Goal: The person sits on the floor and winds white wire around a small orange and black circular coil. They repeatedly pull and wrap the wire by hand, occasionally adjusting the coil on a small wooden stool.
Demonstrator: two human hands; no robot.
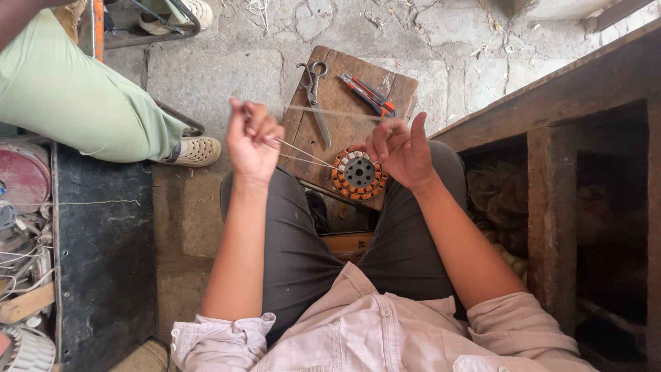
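My left hand [253, 141] is raised over my left knee, its fingers pinched on thin pale threads [306, 155] that run tight down to a round motor stator [359, 173] with copper-orange windings. The stator lies at the near edge of a small wooden board [344, 117] in front of my knees. My right hand [401, 148] hovers just right of the stator, thumb up, fingers curled on another strand [337, 112] stretched across to the left hand.
Scissors [315, 93] and red-handled pliers [368, 95] lie on the board. Another person's leg in green trousers [76, 103] and a pale shoe [198, 150] are at left. A black bench [103, 248] with motor parts stands left, a wooden frame [551, 138] right.
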